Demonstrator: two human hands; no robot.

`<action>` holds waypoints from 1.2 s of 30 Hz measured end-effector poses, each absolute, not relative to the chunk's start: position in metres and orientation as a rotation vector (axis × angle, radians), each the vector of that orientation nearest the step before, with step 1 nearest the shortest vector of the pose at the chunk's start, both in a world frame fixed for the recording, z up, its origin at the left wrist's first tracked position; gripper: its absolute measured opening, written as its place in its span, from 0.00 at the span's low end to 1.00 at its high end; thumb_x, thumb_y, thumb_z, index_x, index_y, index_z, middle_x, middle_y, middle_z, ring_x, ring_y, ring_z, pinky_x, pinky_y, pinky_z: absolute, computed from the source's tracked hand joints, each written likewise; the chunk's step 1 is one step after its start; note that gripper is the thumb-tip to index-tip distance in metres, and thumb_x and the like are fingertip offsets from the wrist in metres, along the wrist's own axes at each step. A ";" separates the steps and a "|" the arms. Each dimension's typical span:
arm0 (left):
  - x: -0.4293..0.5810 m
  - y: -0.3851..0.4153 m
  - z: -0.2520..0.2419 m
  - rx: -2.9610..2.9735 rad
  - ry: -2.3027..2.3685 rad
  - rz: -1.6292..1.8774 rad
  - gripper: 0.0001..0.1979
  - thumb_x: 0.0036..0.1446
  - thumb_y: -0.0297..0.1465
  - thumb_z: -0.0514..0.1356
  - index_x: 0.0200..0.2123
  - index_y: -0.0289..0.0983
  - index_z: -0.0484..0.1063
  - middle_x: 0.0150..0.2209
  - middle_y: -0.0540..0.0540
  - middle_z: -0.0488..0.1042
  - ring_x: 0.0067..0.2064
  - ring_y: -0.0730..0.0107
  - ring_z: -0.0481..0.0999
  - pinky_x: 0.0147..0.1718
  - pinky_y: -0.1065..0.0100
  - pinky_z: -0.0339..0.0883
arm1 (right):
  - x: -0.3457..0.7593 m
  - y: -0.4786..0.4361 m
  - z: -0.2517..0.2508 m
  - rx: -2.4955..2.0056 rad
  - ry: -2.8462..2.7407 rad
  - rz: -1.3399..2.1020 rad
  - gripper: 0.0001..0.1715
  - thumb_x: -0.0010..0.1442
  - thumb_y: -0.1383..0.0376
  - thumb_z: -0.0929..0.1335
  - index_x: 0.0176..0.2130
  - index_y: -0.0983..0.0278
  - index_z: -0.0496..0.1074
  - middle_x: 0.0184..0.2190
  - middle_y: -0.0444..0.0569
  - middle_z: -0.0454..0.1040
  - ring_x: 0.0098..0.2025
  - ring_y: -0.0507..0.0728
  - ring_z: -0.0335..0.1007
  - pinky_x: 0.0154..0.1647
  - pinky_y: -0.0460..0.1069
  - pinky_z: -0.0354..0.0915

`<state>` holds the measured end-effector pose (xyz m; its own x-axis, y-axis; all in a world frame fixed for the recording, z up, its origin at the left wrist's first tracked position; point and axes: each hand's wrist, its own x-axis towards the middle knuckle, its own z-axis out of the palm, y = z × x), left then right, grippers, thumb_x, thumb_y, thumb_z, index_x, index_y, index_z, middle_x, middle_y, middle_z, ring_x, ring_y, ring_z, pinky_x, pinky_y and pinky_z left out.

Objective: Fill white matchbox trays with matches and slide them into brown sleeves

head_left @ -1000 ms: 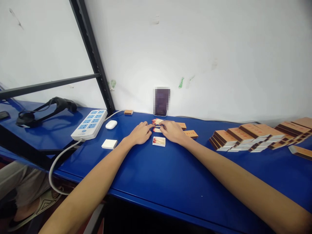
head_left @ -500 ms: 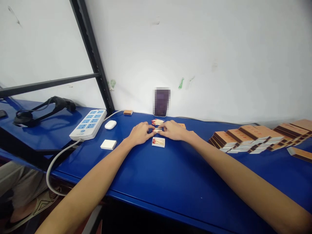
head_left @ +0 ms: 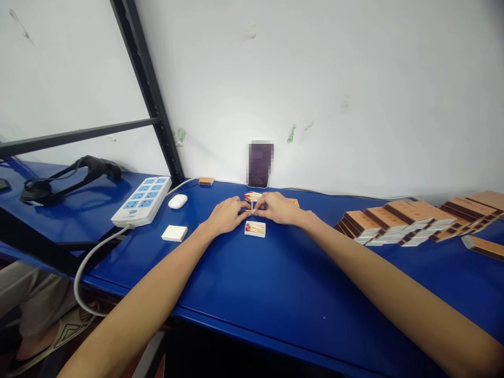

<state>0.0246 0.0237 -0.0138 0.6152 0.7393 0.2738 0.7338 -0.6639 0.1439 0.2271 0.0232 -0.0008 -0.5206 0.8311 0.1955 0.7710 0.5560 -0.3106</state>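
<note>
My left hand [head_left: 228, 214] and my right hand [head_left: 277, 207] meet over the blue table, fingertips almost touching. Between them they pinch a few pale matchsticks [head_left: 252, 206], which now look upright; how many is hidden by the fingers. Just behind lies a loose pile of red-headed matches [head_left: 252, 196]. Closer to me sits a white matchbox tray [head_left: 255, 234] with several matches in it, heads to the left. An orange matchbox cover [head_left: 293, 202] shows partly behind my right hand.
Stacked matchboxes [head_left: 401, 218] fill the right side. On the left are a white block-like box [head_left: 174, 233], a white earphone case [head_left: 177, 201], a power strip [head_left: 142, 201] and a black headset [head_left: 71, 178]. A phone [head_left: 260, 165] leans on the wall; a matchbox [head_left: 206, 181] lies near it.
The matchsticks between my fingertips have turned from lying sideways to standing roughly upright. My hands have stayed in nearly the same place.
</note>
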 end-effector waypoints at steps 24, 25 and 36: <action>0.027 0.023 -0.013 2.818 1.282 0.492 0.13 0.65 0.38 0.51 0.41 0.41 0.74 0.35 0.46 0.72 0.38 0.64 0.72 0.34 0.67 0.62 | 0.220 0.012 0.011 -1.421 -2.510 0.409 0.15 0.56 0.56 0.67 0.26 0.63 0.74 0.26 0.45 0.76 0.29 0.52 0.68 0.29 0.46 0.57; 0.027 0.024 -0.013 2.815 1.289 0.495 0.13 0.65 0.38 0.52 0.41 0.41 0.75 0.36 0.45 0.71 0.38 0.64 0.72 0.34 0.66 0.63 | 0.219 0.012 0.011 -1.428 -2.503 0.424 0.13 0.55 0.57 0.68 0.26 0.63 0.74 0.26 0.44 0.76 0.29 0.52 0.69 0.29 0.45 0.57; 0.028 0.024 -0.013 2.854 1.284 0.458 0.14 0.65 0.37 0.50 0.41 0.39 0.74 0.39 0.44 0.70 0.42 0.62 0.71 0.42 0.63 0.65 | 0.221 -0.002 0.040 -1.447 -2.540 0.562 0.06 0.51 0.64 0.67 0.26 0.64 0.73 0.25 0.44 0.75 0.27 0.51 0.67 0.26 0.45 0.57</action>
<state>0.0278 0.0242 -0.0130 0.6286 0.7294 0.2699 0.7356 -0.6702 0.0980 0.2205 -0.0020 0.0400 -0.5171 0.8549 -0.0422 0.7930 0.4599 -0.3995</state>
